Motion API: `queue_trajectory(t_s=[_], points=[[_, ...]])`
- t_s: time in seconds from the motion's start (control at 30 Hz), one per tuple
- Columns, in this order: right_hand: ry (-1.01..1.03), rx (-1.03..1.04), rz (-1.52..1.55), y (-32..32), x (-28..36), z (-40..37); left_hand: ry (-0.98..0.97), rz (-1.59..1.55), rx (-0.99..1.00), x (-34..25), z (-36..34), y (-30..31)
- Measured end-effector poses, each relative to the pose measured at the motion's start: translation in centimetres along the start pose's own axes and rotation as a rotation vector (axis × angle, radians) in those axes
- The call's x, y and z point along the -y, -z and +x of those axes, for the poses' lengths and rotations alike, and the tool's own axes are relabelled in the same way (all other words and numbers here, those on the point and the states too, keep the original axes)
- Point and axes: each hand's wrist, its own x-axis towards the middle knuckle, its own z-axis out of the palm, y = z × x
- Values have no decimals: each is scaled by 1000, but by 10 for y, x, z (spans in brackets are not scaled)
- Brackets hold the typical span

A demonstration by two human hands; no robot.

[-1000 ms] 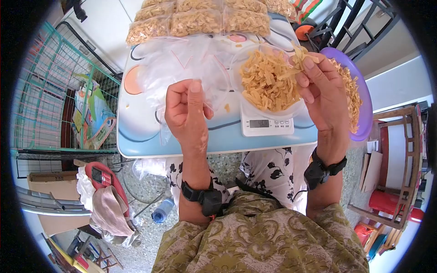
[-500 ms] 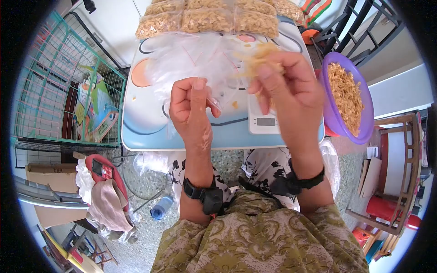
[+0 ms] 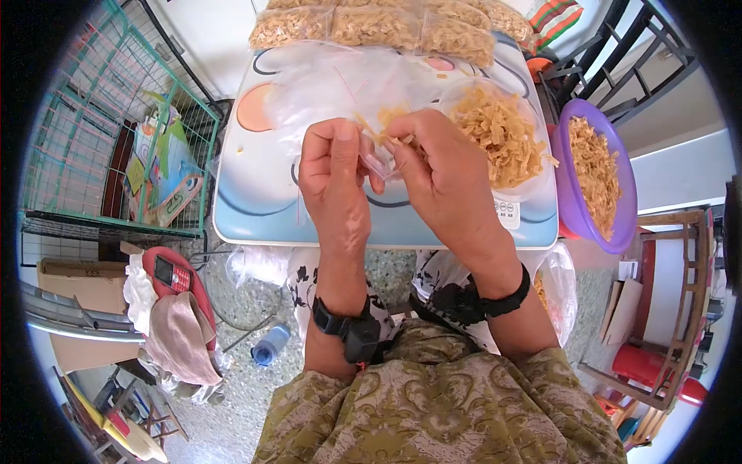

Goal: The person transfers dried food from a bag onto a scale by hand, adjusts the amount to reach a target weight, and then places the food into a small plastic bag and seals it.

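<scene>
My left hand (image 3: pixel 336 166) is closed, its thumb and fingers pinching the edge of a clear plastic zip bag (image 3: pixel 376 161). Just right of it, my right hand (image 3: pixel 448 178) is closed on a few yellow-brown dried strips (image 3: pixel 393 116) at the mouth of the bag; its fingers partly hide them. Beside the right hand, a heap of the same strips (image 3: pixel 498 135) lies in a shallow clear dish on a white kitchen scale (image 3: pixel 508 210). More flat, clear bags (image 3: pixel 309 89) with pink seal lines are spread on the table behind my hands.
Filled bags of strips (image 3: pixel 371 27) line the back of the white and blue table (image 3: pixel 259 205). A purple basin (image 3: pixel 568 174) of strips stands off its right edge. To the left is a green wire cage (image 3: pixel 85 131); a blue bottle (image 3: pixel 272 346) lies on the floor.
My right hand has come left and down to the bag in my left hand, bringing strips. The dish of strips on the scale is now uncovered to view. The camera view has shifted slightly.
</scene>
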Motion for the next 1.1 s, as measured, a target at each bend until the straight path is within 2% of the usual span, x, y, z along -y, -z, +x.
queue_trajectory(t_s=[0.17, 0.3, 0.5, 0.57, 0.7, 0.87, 1.0, 1.07, 1.1], points=[[4, 161, -54, 7, 5, 2, -28, 98, -25, 0, 1, 3], [38, 206, -111, 12, 2, 3, -60, 237, -98, -4, -3, -5], [87, 374, -145, 13, -3, 7, -170, 371, -46, -2, -7, -7], [7, 444, -244, 10, -5, 8, -166, 375, -30, -3, -9, -8], [2, 417, -225, 12, 6, 11, -119, 337, -54, -9, -8, -8], [-3, 237, -76, 10, 5, 7, -158, 333, -122, -4, -4, -5], [8, 203, -17, 11, 4, 9, -130, 294, -150, -2, -2, 0], [-112, 254, 10, 12, 7, 12, -119, 313, -130, -4, -4, -2], [-111, 255, 10, 12, 7, 12, -108, 333, -111, -4, -4, -2]])
